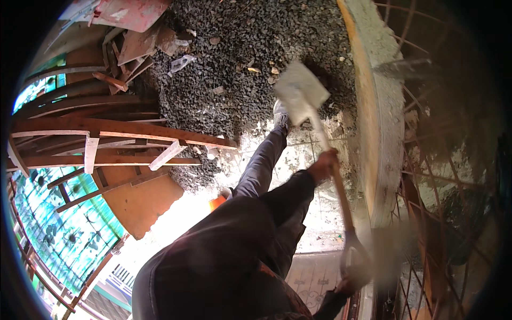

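Gravel heap [234, 69] beside curved concrete edge [381, 106], both hands' fingers clamped on raised shovel [301, 93]: left hand [324, 166], right hand [356, 274].

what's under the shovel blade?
Under the raised shovel blade lies the gravel pile, with a shoe at its lower edge. The patch directly beneath the blade is hidden.

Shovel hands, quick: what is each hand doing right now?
Left hand: closed around the middle of the shovel shaft.
Right hand: at the shovel's end grip, blurred; it seems closed on it, but cannot be told for sure.
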Demonstrator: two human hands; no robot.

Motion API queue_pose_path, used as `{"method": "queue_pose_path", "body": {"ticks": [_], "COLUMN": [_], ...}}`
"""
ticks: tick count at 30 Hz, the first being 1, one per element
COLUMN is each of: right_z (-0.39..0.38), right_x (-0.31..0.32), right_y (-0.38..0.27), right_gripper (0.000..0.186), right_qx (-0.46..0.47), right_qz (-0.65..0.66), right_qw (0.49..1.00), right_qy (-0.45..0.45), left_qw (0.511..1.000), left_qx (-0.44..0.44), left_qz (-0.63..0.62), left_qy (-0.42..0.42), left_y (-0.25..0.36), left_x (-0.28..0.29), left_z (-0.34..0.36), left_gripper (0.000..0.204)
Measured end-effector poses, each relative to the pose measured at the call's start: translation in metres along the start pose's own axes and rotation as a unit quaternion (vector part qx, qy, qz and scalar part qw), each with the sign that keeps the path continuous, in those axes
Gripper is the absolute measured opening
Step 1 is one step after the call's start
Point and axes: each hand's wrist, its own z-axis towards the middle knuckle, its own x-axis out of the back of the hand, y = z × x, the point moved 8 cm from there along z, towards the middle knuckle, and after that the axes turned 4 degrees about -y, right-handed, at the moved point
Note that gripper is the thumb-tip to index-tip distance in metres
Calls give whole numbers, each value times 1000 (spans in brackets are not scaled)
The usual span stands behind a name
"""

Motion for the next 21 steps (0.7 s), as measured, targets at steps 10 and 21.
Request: {"method": "queue_pose_path", "body": {"ticks": [10, 21], "right_z": [89, 98], "right_x": [-26, -97], "right_y": [-115, -67], "right_gripper": [42, 26], "right_qx": [423, -39], "right_qz": [-613, -231], "right_qw": [667, 970], "right_qy": [28, -64], "left_qw": [979, 936], "left_qx": [149, 150], "left_qz": [-128, -221], "left_qy": [50, 230], "left_y": [73, 127], "left_x": [-78, 37], "left_z": [80, 36], "left_gripper": [16, 8]}}
